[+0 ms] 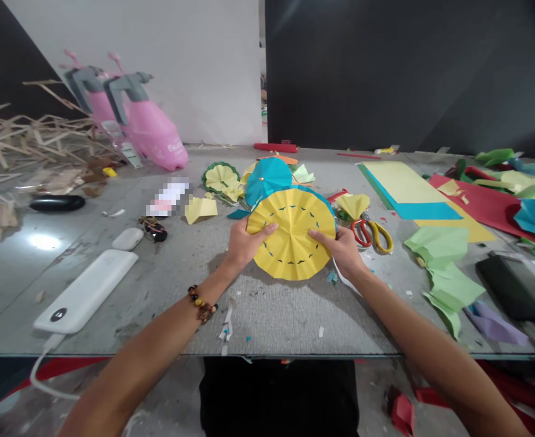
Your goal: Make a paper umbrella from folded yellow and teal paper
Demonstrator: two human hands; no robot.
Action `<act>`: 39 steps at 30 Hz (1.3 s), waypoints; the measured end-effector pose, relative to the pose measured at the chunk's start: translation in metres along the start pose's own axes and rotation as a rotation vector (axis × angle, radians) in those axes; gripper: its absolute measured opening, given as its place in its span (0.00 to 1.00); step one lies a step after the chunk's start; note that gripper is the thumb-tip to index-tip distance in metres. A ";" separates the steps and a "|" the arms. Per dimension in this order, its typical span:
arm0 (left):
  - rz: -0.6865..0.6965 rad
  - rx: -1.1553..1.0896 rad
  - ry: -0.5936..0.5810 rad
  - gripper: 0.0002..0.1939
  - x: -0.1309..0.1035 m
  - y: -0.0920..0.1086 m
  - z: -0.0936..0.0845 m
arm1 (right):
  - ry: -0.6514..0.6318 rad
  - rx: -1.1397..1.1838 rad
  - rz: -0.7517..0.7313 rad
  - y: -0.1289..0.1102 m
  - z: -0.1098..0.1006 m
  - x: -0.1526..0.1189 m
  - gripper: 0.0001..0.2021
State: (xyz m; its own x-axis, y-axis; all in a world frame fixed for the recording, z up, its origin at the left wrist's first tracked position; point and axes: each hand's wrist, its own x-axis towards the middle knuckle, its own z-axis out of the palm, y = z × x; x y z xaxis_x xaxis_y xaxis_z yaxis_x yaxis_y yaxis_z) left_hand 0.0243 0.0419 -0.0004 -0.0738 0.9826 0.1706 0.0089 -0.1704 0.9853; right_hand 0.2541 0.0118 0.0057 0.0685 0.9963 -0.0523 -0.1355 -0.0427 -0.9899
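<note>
A pleated yellow paper disc (291, 252) with a ring of small cut slits is held up over the table, a blue layer showing behind its upper edge. My left hand (245, 243) grips its left side, thumb on the front and fingers hidden behind. At the right side my right hand (344, 246) pinches it the same way. Just beyond it lies a blue pleated paper disc (269, 177). A green and yellow paper rosette (221, 177) is to the left of that. Red-handled scissors (362, 233) and yellow-handled scissors (381, 237) rest beside my right hand.
Pink spray bottles (151, 130) and a pile of wooden sticks (16, 136) stand at the back left. A white power bank (87, 291) with a cable lies front left. Coloured paper sheets (401, 182) and crumpled green paper (449, 279) spread on the right.
</note>
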 end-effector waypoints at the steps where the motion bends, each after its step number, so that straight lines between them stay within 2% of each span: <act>1: 0.027 0.030 0.003 0.20 0.000 0.000 0.000 | 0.004 0.001 0.004 0.000 0.000 0.000 0.22; 11: 0.125 0.089 0.021 0.17 -0.002 0.001 0.000 | 0.021 -0.007 -0.011 0.000 0.001 0.000 0.22; 27: 0.002 0.002 0.057 0.20 -0.001 -0.001 0.002 | 0.024 -0.026 -0.012 0.001 0.001 0.000 0.24; 31: -0.063 -0.045 0.029 0.21 -0.001 -0.001 0.002 | 0.040 -0.031 -0.007 0.001 0.002 0.000 0.23; 36: -0.063 -0.049 -0.005 0.22 -0.002 -0.002 0.002 | 0.103 -0.104 -0.125 0.001 -0.001 0.002 0.22; 39: -0.067 -0.044 -0.011 0.23 -0.002 -0.004 0.002 | 0.194 -0.137 -0.207 0.001 -0.006 0.005 0.27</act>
State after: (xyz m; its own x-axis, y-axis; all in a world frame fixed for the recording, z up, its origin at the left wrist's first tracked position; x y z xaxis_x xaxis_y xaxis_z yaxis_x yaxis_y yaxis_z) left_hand 0.0261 0.0403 -0.0045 -0.0613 0.9926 0.1046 -0.0397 -0.1071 0.9935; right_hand 0.2603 0.0165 0.0039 0.2701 0.9524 0.1412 0.0344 0.1370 -0.9900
